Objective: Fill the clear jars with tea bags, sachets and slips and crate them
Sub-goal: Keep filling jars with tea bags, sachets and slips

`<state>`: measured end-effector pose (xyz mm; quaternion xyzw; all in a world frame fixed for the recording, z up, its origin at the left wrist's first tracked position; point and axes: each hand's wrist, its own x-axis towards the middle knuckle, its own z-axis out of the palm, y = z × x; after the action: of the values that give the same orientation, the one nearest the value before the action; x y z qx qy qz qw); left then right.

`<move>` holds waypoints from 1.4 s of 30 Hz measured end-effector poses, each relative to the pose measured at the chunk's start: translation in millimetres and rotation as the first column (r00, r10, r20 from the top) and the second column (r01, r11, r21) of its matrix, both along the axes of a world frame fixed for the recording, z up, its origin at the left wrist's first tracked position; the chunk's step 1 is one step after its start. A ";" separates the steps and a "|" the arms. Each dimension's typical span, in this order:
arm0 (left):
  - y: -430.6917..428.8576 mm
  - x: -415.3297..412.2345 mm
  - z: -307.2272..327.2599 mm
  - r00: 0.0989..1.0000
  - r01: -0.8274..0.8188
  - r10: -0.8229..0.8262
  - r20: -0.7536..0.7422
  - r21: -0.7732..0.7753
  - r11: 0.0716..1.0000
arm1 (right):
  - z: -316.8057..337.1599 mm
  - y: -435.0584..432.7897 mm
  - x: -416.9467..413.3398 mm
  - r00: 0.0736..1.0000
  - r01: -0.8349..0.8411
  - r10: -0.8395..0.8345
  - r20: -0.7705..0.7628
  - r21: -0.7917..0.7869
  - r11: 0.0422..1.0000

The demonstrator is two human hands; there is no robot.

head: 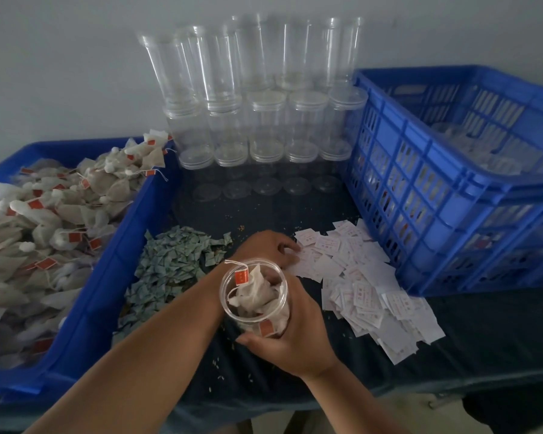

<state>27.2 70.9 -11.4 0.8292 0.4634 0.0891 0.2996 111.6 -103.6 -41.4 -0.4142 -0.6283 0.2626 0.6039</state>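
Scanning the table: I saw a dark cloth with loose crumbs scattered on it and every supply laid out around the work spot.
Crate: blue and slatted, it stood at the right. Pale shapes inside looked like finished jars, but they were too blurred for me to be sure.
Tray: blue, at the left, and heaped with tea bags.
Empty jars: they were stacked in rows against the wall, between tray and crate.
Slips: a white pile lay just in front of the crate.
Sachets: a green heap lay beside the tray.
Jar in hand: it was near the table's front edge, between the two heaps, open-topped and already stuffed with tea bags.
Right hand: it was wrapped round the jar's side, grasping it.
Left hand: it had reached past the jar and its fingers bent onto the near edge of the slips — I could not tell whether it had pinched one.
Tag: red, it hung over the rim on its string.
Risk: I judged that the left forearm ran right beside the jar's mouth, so pulling back could catch the string and drag a bag out.
Risk: the slips overlapped — several might lift together.
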 end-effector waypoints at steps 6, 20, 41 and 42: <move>7.7 5.0 -7.1 0.980 0.144 -0.119 -0.159 0.153 0.978 | -0.4 2.1 1.4 0.998 0.003 -0.004 -0.064 -0.013 1.000; 4.8 -14.9 -28.8 0.985 0.168 -0.151 -0.084 0.262 0.950 | 1.5 0.7 0.3 0.997 0.033 -0.037 -0.074 -0.060 0.998; -98.5 -93.0 124.9 0.941 -0.138 0.033 0.336 0.294 0.946 | -2.9 4.8 4.7 0.996 0.081 -0.086 -0.037 -0.128 0.988; -106.7 -92.6 126.2 0.960 -0.085 -0.025 0.279 0.375 0.923 | -3.3 4.4 4.5 0.995 0.085 -0.090 -0.034 -0.138 0.987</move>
<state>-65.4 -35.7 114.7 0.8435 0.4032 0.2982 0.1922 116.1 -99.2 -44.7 -0.4765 -0.5778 0.2865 0.5975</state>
